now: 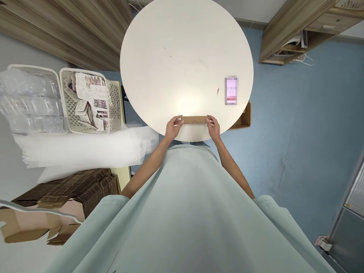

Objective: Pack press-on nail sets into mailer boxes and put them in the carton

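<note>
A small brown cardboard box (194,120), long and narrow, is at the near edge of the round white table (184,45). Its side facing me has a half-round thumb notch. My left hand (173,127) closes on the left end, thumb and fingers pinching the corner. At the right end my right hand (213,127) grips the box the same way. Whether its underside rests on the tabletop, I cannot tell. To the right on the table lies a phone (231,90), its screen blurred out.
Left of me, white baskets hold clear plastic packs (31,100) and printed cards (91,87). Nearer are white packing sheets (85,148) and stacked flat cardboard boxes (93,189). An open brown box (245,117) sits below the table's right edge. A wooden cabinet (295,22) stands far right.
</note>
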Tool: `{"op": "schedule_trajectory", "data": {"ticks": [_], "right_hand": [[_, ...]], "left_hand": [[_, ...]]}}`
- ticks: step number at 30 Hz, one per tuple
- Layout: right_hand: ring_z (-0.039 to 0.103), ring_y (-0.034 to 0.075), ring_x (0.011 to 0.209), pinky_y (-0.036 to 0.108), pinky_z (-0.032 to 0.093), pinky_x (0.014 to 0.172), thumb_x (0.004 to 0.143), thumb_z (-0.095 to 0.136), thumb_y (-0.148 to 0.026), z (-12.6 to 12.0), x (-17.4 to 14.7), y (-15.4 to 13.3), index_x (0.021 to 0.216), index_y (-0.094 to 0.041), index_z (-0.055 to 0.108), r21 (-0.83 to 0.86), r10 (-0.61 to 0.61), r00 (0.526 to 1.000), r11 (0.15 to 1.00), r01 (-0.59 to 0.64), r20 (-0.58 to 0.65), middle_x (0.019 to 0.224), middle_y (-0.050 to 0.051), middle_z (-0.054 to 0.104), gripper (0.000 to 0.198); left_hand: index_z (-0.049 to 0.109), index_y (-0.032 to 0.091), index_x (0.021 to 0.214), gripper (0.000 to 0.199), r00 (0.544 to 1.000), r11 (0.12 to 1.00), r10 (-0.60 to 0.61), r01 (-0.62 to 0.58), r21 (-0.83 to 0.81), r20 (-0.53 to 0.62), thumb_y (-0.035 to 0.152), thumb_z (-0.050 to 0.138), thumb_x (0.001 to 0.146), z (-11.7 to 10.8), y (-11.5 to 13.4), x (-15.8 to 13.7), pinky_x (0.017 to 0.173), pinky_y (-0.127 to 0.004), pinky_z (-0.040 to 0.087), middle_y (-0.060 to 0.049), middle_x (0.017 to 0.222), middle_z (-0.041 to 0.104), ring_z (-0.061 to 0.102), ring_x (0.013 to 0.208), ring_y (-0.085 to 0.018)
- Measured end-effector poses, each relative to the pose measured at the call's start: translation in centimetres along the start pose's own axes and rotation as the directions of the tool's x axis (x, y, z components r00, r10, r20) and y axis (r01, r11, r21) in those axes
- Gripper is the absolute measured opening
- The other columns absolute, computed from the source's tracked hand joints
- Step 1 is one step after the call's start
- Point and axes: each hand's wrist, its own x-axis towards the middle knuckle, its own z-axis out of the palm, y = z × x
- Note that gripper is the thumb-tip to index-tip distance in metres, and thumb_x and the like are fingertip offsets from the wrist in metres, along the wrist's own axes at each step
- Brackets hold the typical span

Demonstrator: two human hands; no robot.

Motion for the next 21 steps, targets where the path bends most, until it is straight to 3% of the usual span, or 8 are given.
{"op": "schedule_trajectory", "data": {"ticks": [8, 14, 18, 21], "right_hand": [[0.072, 0.025, 0.126, 0.041, 0.061, 0.111, 0.107, 0.054, -0.079, -0.5, 0.9, -0.7, 0.14, -0.027, 0.074, -0.074, -0.048, 0.998, 0.996, 0.052, 0.045, 0.146, 0.014, 0.075, 0.065], [0.069, 0.027, 0.14, 0.043, 0.06, 0.116, 0.107, 0.053, -0.083, -0.8, 1.2, 0.2, 0.142, -0.029, 0.074, -0.064, -0.088, 0.992, 0.994, 0.094, 0.09, 0.15, 0.014, 0.073, 0.068], [0.07, 0.029, 0.139, 0.046, 0.061, 0.118, 0.105, 0.059, -0.082, -1.6, -0.4, 1.6, 0.145, -0.029, 0.074, -0.014, -0.123, 0.987, 0.992, 0.125, 0.1, 0.151, 0.015, 0.073, 0.068], [0.073, 0.03, 0.134, 0.049, 0.063, 0.116, 0.101, 0.064, -0.082, -2.4, -2.5, 3.3, 0.148, -0.029, 0.074, -0.011, -0.114, 0.987, 0.993, 0.116, 0.114, 0.149, 0.015, 0.075, 0.072]], "left_hand": [[0.076, 0.024, 0.129, 0.04, 0.998, 1.0, -0.016, 0.016, 0.004, -0.06, 0.046, 0.075, 0.096, 0.5, 0.8, 0.2, 0.102, -0.042, 0.063, -0.011, 0.125, 0.077, 0.076, 0.112, -0.026], [0.073, 0.019, 0.14, 0.05, 0.992, 0.998, -0.034, 0.026, -0.065, -0.122, 0.045, 0.073, 0.098, 1.7, -0.4, -0.2, 0.102, -0.043, 0.065, -0.015, 0.135, 0.075, 0.076, 0.113, -0.025], [0.067, 0.017, 0.151, 0.06, 0.985, 0.992, -0.106, 0.097, -0.076, -0.135, 0.04, 0.075, 0.096, 2.4, -1.5, -1.8, 0.109, -0.046, 0.064, -0.018, 0.141, 0.076, 0.077, 0.119, -0.027], [0.072, 0.015, 0.146, 0.056, 0.981, 0.985, -0.166, 0.16, -0.065, -0.099, 0.036, 0.076, 0.094, 2.9, -2.4, -3.7, 0.114, -0.05, 0.062, -0.019, 0.144, 0.078, 0.078, 0.124, -0.03]]}}
